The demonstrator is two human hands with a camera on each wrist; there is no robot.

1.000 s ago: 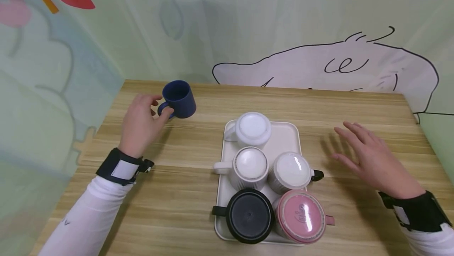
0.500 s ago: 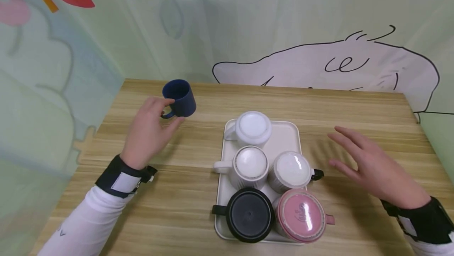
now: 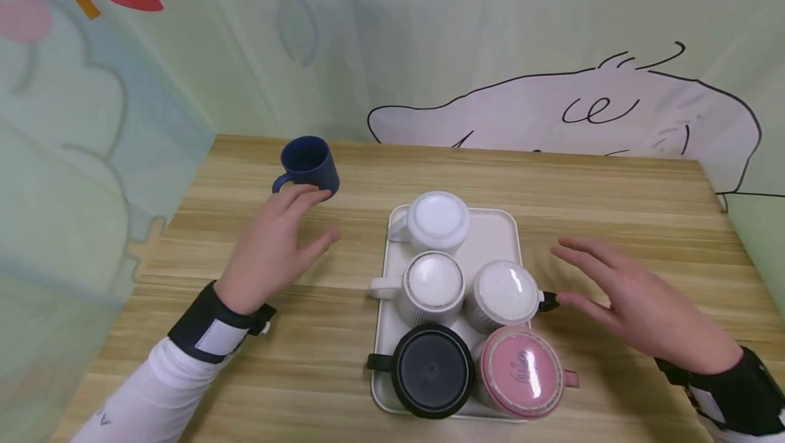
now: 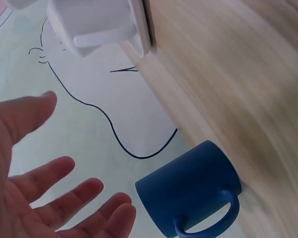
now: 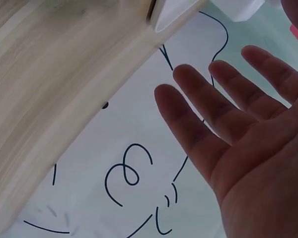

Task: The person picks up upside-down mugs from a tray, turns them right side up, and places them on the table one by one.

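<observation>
My left hand point(image 3: 270, 249) hovers over the table with fingers spread and relaxed, holding nothing. Just beyond its fingers a dark blue mug point(image 3: 314, 165) stands upright, its handle toward the left. In the left wrist view a gap shows between my fingertips and the blue mug point(image 4: 188, 191). To the right of the tray, my right hand point(image 3: 644, 307) is held out with loose, straight fingers and nothing in it. Its thumb tip overlaps the black handle of an upside-down white mug point(image 3: 504, 292) in the head view.
A pale tray point(image 3: 493, 232) carries several upside-down mugs: a plain white mug point(image 3: 438, 217), a ribbed white mug point(image 3: 434, 282), a black mug point(image 3: 432, 371) and a pink mug point(image 3: 521, 369). Behind the wooden table point(image 3: 319, 375) hangs a printed cloth backdrop point(image 3: 490, 27).
My left hand has let go of the blue mug's handle and drawn back toward the right and nearer to me. My right hand has moved slightly left and nearer. The mug stays in place.
</observation>
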